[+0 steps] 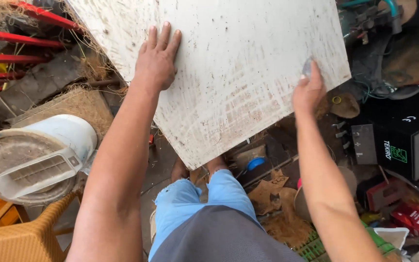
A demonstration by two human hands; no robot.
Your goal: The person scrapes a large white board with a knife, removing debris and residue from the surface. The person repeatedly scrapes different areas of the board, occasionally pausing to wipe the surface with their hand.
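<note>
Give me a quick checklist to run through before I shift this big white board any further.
1. Left hand flat on the white board: ok, palm and fingers spread on its face.
2. Right hand gripping the board's right edge: ok, though it also pinches a small grey object I cannot identify.
3. Board's lower corner free of the legs: cannot tell, it hangs right over the knees.
4. Footing: not ok, scraps and fibre litter the floor around the feet.
5. Left side clearance: not ok, a white round fan housing sits close.
6. Right side clearance: not ok, a black box stands nearby.
</note>
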